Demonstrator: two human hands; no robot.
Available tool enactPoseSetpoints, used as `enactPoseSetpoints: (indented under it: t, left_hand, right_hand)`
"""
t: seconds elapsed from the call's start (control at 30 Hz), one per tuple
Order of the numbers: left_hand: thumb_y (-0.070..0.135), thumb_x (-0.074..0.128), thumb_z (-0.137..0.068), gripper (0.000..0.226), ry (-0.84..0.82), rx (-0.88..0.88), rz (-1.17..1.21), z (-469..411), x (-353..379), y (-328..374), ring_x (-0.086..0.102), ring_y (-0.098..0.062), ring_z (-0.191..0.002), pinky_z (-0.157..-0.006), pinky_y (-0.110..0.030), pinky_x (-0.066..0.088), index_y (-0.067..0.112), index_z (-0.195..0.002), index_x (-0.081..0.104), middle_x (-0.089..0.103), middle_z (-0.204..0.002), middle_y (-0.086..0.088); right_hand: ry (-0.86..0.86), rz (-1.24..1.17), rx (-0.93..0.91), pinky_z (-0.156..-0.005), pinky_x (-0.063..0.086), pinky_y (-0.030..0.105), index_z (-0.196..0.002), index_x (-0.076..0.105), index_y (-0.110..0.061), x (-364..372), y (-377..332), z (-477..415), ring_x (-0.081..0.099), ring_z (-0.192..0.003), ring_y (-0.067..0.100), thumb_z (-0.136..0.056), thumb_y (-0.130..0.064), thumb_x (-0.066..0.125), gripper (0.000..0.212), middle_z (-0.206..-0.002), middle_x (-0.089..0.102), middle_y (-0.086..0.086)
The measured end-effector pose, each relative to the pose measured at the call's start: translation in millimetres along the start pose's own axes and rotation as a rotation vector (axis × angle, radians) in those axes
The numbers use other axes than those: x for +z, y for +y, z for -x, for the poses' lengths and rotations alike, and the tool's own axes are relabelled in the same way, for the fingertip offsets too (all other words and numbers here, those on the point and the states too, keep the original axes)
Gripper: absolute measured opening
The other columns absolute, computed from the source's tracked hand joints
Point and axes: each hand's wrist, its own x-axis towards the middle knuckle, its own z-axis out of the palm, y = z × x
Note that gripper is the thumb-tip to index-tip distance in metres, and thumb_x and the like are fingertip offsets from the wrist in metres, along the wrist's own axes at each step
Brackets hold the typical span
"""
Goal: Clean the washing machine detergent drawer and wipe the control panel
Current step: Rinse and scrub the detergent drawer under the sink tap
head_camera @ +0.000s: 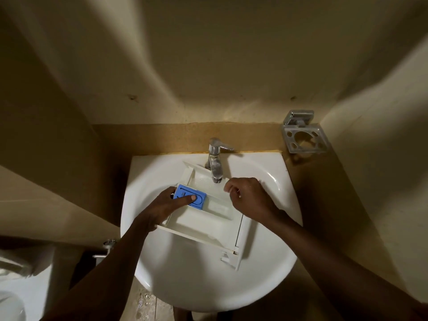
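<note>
Detergent drawer (208,225) lies in the white sink (185,293), open side up. Its long axis runs roughly 12 to 5 o'clock. The far end sits under the spout of the chrome faucet (216,165) and the near end points back toward the person.

- Drawer is cream/off-white plastic with several compartments split by walls along the long axis. The near end has a wide flat flange, with a small bracket-like piece at its 5 o'clock corner. The drawer sits tilted, not square to the basin.
- Blue insert (181,190) is seated in the compartment on the 9 o'clock side, about mid-length.
- Left hand (162,205) grips the drawer's 9 o'clock wall, with its index finger (183,199) laid straight across the blue insert.
- Right hand (250,200) is on the 3 o'clock wall, fingers curled over the rim and holding it. The fingertips are hidden.

A chrome wall holder (303,137) hangs at 2 o'clock from the sink, well apart from the drawer.
</note>
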Motion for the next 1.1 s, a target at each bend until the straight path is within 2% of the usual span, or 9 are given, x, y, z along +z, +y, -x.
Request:
enactPoseSetpoints:
  t: [0.13,0.27,0.37,0.43,0.57,0.63,0.73,0.93,1.1]
  left_hand:
    - [0.064,0.08,-0.057,0.074,0.013,-0.015,-0.019,-5,-2,3,0.071,-0.021,-0.099,-0.08,-0.03,0.054,0.022,-0.116,0.066,0.075,-0.108,0.0]
    - [0.049,0.081,-0.073,0.055,0.026,-0.013,-0.019,-7,-5,2,0.069,-0.022,-0.1,-0.078,-0.029,0.052,0.019,-0.116,0.064,0.073,-0.109,-0.002]
    - [0.046,0.08,-0.076,0.048,0.033,-0.003,-0.009,-5,-11,-1,0.07,-0.022,-0.1,-0.079,-0.029,0.053,0.02,-0.115,0.066,0.075,-0.107,0.0]
    - [0.045,0.078,-0.079,0.043,0.022,-0.003,-0.014,-4,-11,-1,0.071,-0.02,-0.098,-0.078,-0.027,0.053,0.023,-0.114,0.068,0.076,-0.106,0.002]
    - [0.042,0.074,-0.084,0.037,0.026,-0.005,-0.065,-7,-4,10,0.07,-0.017,-0.096,-0.07,-0.022,0.05,0.024,-0.115,0.066,0.075,-0.106,0.004]
    - [0.047,0.074,-0.082,0.043,0.03,-0.025,-0.101,-11,-2,13,0.067,-0.016,-0.096,-0.069,-0.023,0.049,0.024,-0.117,0.063,0.072,-0.108,0.003]
    - [0.054,0.073,-0.079,0.054,0.053,-0.054,-0.159,-15,-1,13,0.063,-0.017,-0.099,-0.071,-0.024,0.046,0.023,-0.122,0.059,0.067,-0.114,0.001]
    - [0.073,0.075,-0.056,0.081,0.036,-0.056,-0.174,-13,-5,10,0.067,-0.018,-0.1,-0.082,-0.03,0.054,0.025,-0.12,0.062,0.071,-0.113,0.003]
    - [0.05,0.074,-0.08,0.048,0.078,-0.076,-0.134,-4,-4,10,0.064,-0.016,-0.095,-0.069,-0.024,0.048,0.023,-0.117,0.06,0.068,-0.11,0.001]
  right_hand:
    - [-0.353,0.13,0.356,-0.102,0.045,0.034,-0.133,0.055,-0.027,10,-12,-15,0.053,-0.122,0.026,-0.085,-0.007,0.045,0.053,-0.134,0.054,0.006]
    - [-0.427,0.009,0.371,-0.093,0.04,0.023,-0.142,0.045,-0.03,6,-25,-22,0.048,-0.127,0.024,-0.091,-0.011,0.043,0.055,-0.143,0.048,0.004]
    - [-0.414,-0.138,0.247,-0.083,0.047,0.019,-0.132,0.057,-0.036,11,-23,1,0.06,-0.113,0.016,-0.089,-0.007,0.042,0.054,-0.134,0.058,-0.005]
    - [-0.305,-0.099,0.066,-0.091,0.048,0.022,-0.119,0.065,-0.031,17,-16,16,0.06,-0.112,0.012,-0.088,-0.004,0.046,0.046,-0.124,0.063,-0.009]
    - [-0.272,0.048,-0.061,-0.077,0.048,0.03,-0.1,0.062,-0.02,24,-8,29,0.059,-0.092,0.019,-0.085,-0.007,0.05,0.023,-0.095,0.058,-0.005]
    - [-0.301,0.152,-0.068,-0.079,0.048,0.033,-0.11,0.056,-0.021,31,-14,37,0.058,-0.1,0.021,-0.09,-0.021,0.054,0.021,-0.103,0.058,-0.004]
    - [-0.227,0.277,-0.068,-0.087,0.05,0.036,-0.132,0.043,-0.021,51,-29,46,0.055,-0.114,0.022,-0.091,-0.033,0.058,0.045,-0.123,0.057,0.0]
    - [-0.218,0.384,-0.021,-0.088,0.049,0.037,-0.135,0.046,-0.018,67,-31,22,0.063,-0.105,0.029,-0.087,-0.012,0.062,0.051,-0.115,0.063,0.007]
    - [-0.452,0.343,-0.063,-0.084,0.052,0.035,-0.121,0.058,-0.026,36,-20,21,0.063,-0.103,0.027,-0.084,-0.008,0.058,0.042,-0.114,0.064,0.002]
